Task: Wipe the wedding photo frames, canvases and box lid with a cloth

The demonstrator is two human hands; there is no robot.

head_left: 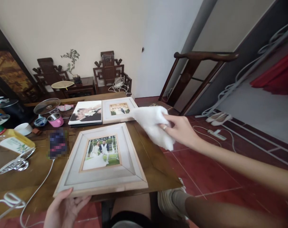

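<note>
My left hand (65, 207) grips the near left edge of a picture frame (74, 161), thumb on top and fingers beneath. The frame has a pale wooden border around a wedding photo (102, 150) and lies at the table's near edge. My right hand (179, 128), a ring on one finger, pinches a fluffy white cloth (153, 123) to the right of the frame, in the air by the table's right edge. Behind lie a second framed photo (107, 115) and a photo album (85, 112) with a black-and-white cover, side by side.
On the wooden table (148, 158) at left are a bottle of yellow liquid (18, 141), a pink cup (55, 119), a silver hair clip (18, 163) and a white cable (47, 175). A dark wooden chair (188, 72) stands beyond the right corner, above a red tiled floor (188, 171).
</note>
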